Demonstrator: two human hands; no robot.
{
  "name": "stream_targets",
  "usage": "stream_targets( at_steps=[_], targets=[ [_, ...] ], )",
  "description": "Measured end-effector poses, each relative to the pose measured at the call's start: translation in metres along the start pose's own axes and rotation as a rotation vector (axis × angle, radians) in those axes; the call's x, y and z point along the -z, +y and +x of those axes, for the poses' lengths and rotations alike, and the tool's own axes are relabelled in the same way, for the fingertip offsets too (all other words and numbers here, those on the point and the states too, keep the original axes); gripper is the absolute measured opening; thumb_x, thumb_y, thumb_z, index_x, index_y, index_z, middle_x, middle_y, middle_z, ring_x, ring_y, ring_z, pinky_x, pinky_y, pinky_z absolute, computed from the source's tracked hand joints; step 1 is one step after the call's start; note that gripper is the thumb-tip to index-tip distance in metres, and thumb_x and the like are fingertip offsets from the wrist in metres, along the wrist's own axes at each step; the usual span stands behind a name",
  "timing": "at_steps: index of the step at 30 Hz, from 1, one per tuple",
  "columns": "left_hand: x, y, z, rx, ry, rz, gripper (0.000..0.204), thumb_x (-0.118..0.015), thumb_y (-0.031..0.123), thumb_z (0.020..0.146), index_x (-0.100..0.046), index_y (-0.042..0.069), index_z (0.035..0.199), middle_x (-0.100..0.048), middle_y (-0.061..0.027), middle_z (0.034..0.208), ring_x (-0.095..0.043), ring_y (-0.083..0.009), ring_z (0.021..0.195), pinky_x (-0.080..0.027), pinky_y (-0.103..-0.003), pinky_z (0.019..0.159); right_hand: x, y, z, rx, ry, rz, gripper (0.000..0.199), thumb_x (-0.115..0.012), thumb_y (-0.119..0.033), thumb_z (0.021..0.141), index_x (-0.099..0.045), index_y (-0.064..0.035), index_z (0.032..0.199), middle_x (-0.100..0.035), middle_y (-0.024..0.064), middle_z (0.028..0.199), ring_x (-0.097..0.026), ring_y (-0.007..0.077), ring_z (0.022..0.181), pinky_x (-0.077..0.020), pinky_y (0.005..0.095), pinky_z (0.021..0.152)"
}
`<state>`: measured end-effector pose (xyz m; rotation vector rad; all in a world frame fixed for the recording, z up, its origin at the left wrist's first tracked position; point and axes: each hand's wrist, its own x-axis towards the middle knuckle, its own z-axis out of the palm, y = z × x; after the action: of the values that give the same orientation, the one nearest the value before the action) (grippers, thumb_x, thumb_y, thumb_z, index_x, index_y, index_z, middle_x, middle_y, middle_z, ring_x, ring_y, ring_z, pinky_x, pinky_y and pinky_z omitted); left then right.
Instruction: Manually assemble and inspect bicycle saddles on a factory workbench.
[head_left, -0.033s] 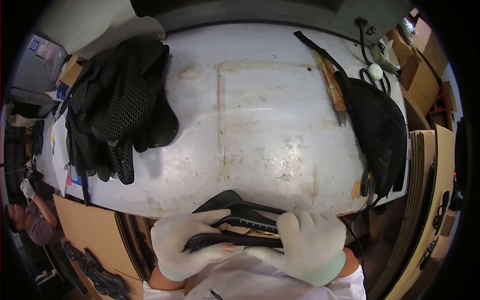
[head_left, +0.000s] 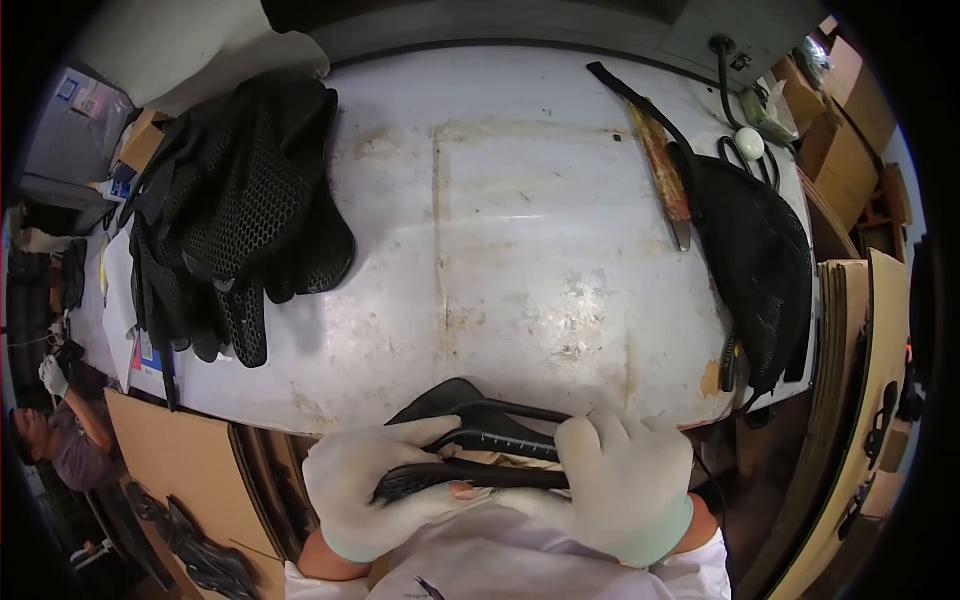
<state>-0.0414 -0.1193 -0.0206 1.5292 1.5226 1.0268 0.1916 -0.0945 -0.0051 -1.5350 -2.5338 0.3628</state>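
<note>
A black bicycle saddle [head_left: 452,402] is held at the table's near edge, close to my body. Its underside seems to face up, with dark rails and white scale marks along one of them. My left hand [head_left: 355,475], in a white glove, is closed around the wider left end. On the right, my gloved right hand [head_left: 630,485] wraps over the other end and hides it. A bare fingertip shows through the left glove by the saddle's near edge. Pale material is visible between the black parts.
Black honeycomb-textured covers [head_left: 235,200] lie piled on the worn white table [head_left: 500,260]. At the right are a rusty flat tool [head_left: 660,170], a black cover [head_left: 755,260] and a cable with a white bulb-shaped piece [head_left: 750,143]. Cardboard sheets [head_left: 170,450] stand below. Another person [head_left: 80,440] works far left.
</note>
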Motion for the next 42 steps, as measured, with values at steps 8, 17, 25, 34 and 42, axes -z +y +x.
stream_targets(
  at_steps=[8, 17, 25, 34, 42],
  targets=[
    [-0.015, -0.039, -0.007, -0.004, -0.165, -0.788, 0.116, -0.101, 0.031, 0.070, -0.034, -0.005, 0.157, -0.051, -0.0192, 0.154, -0.053, -0.0289, 0.140, -0.041, -0.045, 0.118, -0.032, 0.048, -0.012, -0.276, -0.127, 1.116, 0.076, -0.049, -0.054, 0.106, -0.045, 0.0087, 0.148, -0.066, 0.0299, 0.130, -0.069, 0.0410, 0.114, -0.0531, 0.0470, 0.099],
    [-0.060, -0.011, -0.014, -0.079, -0.432, -0.874, 0.113, -0.068, 0.000, 0.082, 0.008, -0.004, 0.165, -0.029, -0.0245, 0.163, -0.045, -0.0323, 0.144, -0.035, -0.044, 0.122, -0.052, 0.044, -0.010, -0.251, -0.535, 1.487, 0.083, -0.047, -0.059, 0.106, -0.034, 0.0033, 0.160, -0.061, 0.0216, 0.135, -0.059, 0.0309, 0.129, -0.0430, 0.0412, 0.112],
    [-0.068, -0.006, -0.020, -0.134, -0.366, -0.268, 0.117, -0.057, 0.004, 0.071, 0.009, 0.005, 0.167, -0.031, -0.0254, 0.160, -0.045, -0.0374, 0.146, -0.031, -0.047, 0.124, -0.052, 0.031, -0.003, -0.171, -0.380, 1.269, 0.089, -0.047, -0.062, 0.105, -0.026, 0.0050, 0.160, -0.060, 0.0307, 0.139, -0.058, 0.0473, 0.131, -0.0432, 0.0468, 0.111],
    [-0.067, -0.009, -0.015, -0.023, -0.142, -0.909, 0.113, -0.060, 0.002, 0.076, 0.008, 0.000, 0.166, -0.020, -0.0314, 0.167, -0.029, -0.0405, 0.158, -0.030, -0.056, 0.125, -0.049, 0.029, -0.014, -0.275, -0.610, 2.009, 0.078, -0.059, -0.050, 0.103, -0.040, 0.0072, 0.151, -0.058, 0.0129, 0.124, -0.062, 0.0146, 0.092, -0.0521, 0.0280, 0.077],
    [-0.063, -0.001, -0.008, -0.160, -0.243, -0.607, 0.115, -0.063, 0.011, 0.080, 0.012, 0.003, 0.166, -0.009, -0.0296, 0.172, -0.019, -0.0375, 0.162, -0.028, -0.056, 0.129, -0.043, 0.021, -0.006, -0.441, -0.649, 1.947, 0.071, -0.063, -0.030, 0.102, -0.033, 0.0051, 0.157, -0.061, 0.0123, 0.115, -0.056, 0.0115, 0.049, -0.0446, 0.0243, 0.043]
  ],
)
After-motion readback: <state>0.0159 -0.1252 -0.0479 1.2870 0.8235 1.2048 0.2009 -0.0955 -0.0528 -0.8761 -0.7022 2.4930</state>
